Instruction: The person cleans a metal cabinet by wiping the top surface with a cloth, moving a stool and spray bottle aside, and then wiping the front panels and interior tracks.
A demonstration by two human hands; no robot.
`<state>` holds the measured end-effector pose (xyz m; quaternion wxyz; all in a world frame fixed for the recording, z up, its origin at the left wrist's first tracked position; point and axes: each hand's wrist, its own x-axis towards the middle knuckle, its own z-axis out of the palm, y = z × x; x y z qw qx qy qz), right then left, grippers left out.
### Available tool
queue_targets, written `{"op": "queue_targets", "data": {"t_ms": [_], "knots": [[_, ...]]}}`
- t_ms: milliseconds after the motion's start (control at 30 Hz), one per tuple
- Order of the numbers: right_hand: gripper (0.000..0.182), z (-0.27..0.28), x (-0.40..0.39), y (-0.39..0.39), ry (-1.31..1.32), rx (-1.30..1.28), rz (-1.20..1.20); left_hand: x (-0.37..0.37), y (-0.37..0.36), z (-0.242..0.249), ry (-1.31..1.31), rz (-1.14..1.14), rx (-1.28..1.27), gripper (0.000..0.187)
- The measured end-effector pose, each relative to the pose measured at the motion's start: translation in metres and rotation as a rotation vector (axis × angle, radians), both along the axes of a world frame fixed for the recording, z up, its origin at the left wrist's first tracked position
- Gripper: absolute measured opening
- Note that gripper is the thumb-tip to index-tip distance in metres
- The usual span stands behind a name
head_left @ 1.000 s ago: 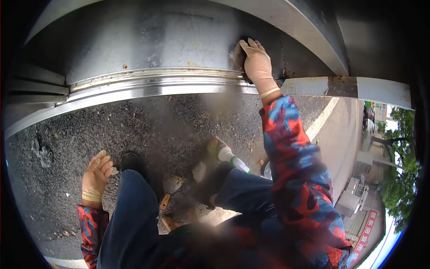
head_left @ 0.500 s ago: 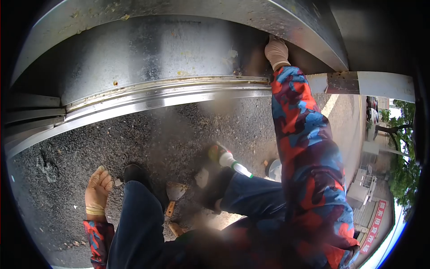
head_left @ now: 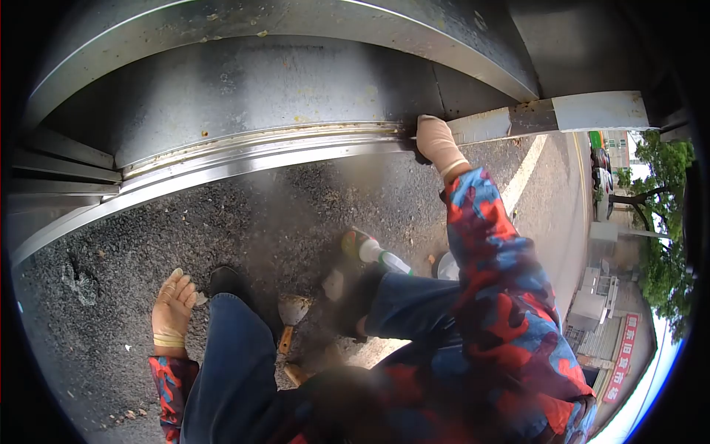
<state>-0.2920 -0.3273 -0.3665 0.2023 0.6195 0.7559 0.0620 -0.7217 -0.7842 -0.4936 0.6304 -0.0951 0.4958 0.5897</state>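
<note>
My right hand (head_left: pixel 438 142), in a pale glove, is closed at the right end of the metal sill rail (head_left: pixel 296 140), beside the inner corner of a stained steel cabinet (head_left: pixel 244 96). Something dark shows under its fingers, but I cannot make out what it is. Low on the left, above the asphalt and beside my knee, my gloved left hand (head_left: pixel 174 307) hangs open with loosely bent fingers and nothing in it. A scraper (head_left: pixel 293 311) with a wooden handle lies on the ground between my feet.
A white bottle (head_left: pixel 381 255) with green parts lies by my foot, near a white tub (head_left: pixel 447 266) half hidden by my sleeve. A curved steel edge (head_left: pixel 296 28) spans overhead. Street, tree (head_left: pixel 654 214) and red sign (head_left: pixel 623 359) appear at the right.
My right hand has come down and left, out from under the steel edge to the end of the sill rail. My left hand stays low, nearly unmoved. The view has shifted slightly.
</note>
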Motion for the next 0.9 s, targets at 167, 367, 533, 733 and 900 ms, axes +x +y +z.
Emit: {"op": "queue_targets", "data": {"t_ms": [167,367,533,733,900], "knots": [[0.029,0.069,0.016,-0.032,0.231,-0.057,0.053,-0.004,0.001,0.003,0.019,-0.007,0.009,0.041],[0.035,0.036,0.028,0.072,0.317,0.345,0.150,-0.005,0.002,0.005,0.056,0.001,-0.049,0.044],[0.041,-0.081,0.032,0.110,0.655,0.522,0.144,0.000,0.007,0.003,0.034,-0.046,-0.026,0.044],[0.041,-0.045,-0.077,0.022,0.715,0.244,0.518,0.007,0.016,0.010,0.079,-0.034,-0.087,0.041],[0.052,-0.036,-0.110,-0.075,0.990,-0.095,0.803,0.011,0.023,0.010,0.058,-0.026,-0.027,0.042]]}}
